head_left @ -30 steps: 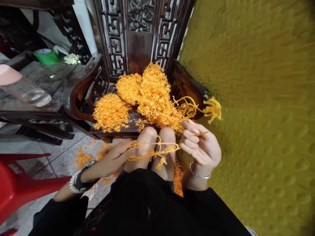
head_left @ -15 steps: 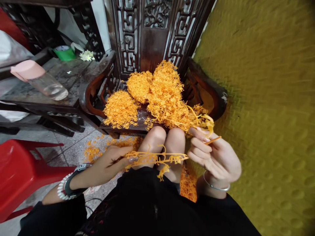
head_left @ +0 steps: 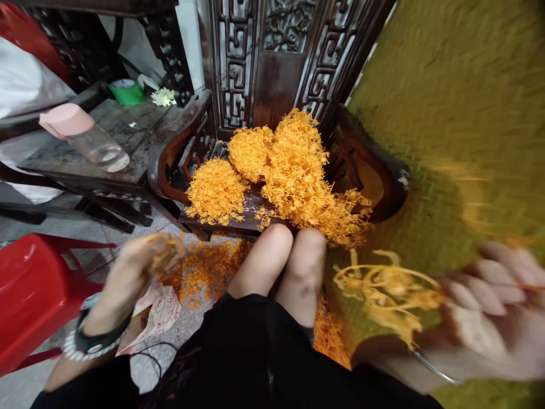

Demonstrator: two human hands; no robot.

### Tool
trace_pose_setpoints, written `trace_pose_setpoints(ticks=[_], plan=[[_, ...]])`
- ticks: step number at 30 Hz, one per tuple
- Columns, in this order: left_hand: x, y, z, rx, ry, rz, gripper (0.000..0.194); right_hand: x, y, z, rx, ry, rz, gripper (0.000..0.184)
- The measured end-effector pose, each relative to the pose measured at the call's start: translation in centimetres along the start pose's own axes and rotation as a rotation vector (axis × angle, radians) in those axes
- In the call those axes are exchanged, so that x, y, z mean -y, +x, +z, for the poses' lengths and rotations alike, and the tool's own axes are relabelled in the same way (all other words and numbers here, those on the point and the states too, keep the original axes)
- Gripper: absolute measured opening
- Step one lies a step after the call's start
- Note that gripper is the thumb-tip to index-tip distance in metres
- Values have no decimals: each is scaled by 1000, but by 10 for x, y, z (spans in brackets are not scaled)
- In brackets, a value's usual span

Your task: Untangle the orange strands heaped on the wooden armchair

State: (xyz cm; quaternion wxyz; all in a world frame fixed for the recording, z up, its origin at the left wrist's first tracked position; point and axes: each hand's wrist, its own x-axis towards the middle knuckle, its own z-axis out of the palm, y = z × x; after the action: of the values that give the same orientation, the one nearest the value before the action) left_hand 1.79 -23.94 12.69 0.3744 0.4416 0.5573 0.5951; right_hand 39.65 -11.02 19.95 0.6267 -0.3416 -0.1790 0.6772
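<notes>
My left hand is out to the left above the floor, blurred, its fingers curled around a small clump of orange bits. My right hand is swung far right and low, heavily smeared, gripping an orange branching strand that trails left of it. A big heap of orange sprigs lies on the dark carved wooden chair seat in front of my bare knees.
Orange scraps litter the floor below the chair. A red plastic stool stands at left. A side table holds a clear bottle with pink cap and a green tape roll. A yellow-green textured surface fills the right.
My hands have pulled apart: the left swung out to the left over the floor, the right swept right and down with the strand. The view has shifted slightly.
</notes>
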Motion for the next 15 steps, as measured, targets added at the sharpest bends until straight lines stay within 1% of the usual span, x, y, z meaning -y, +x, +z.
trace_pose_setpoints(ticks=[2, 3, 5, 7, 9, 10, 12, 13, 15], plan=[[13, 15, 11, 66, 143, 33, 38, -10, 4, 2, 101, 13, 67, 36], [21, 27, 17, 80, 228, 56, 36, -18, 7, 5, 159, -2, 90, 33], [41, 61, 29, 58, 427, 91, 33, -33, 15, 12, 211, 7, 88, 31], [64, 103, 35, -9, 657, 122, 33, -43, 23, 16, 241, 25, 68, 30], [89, 146, 35, -172, 902, 173, 35, -48, 28, 18, 266, 45, 66, 28], [101, 164, 33, -217, 971, 170, 38, -49, 30, 17, 277, 52, 73, 28], [125, 193, 28, -227, 1014, 175, 42, -50, 32, 16, 293, 64, 88, 27], [135, 203, 25, -213, 1005, 173, 44, -50, 32, 15, 297, 68, 91, 27], [152, 215, 23, -184, 969, 163, 47, -50, 32, 13, 298, 76, 88, 27]])
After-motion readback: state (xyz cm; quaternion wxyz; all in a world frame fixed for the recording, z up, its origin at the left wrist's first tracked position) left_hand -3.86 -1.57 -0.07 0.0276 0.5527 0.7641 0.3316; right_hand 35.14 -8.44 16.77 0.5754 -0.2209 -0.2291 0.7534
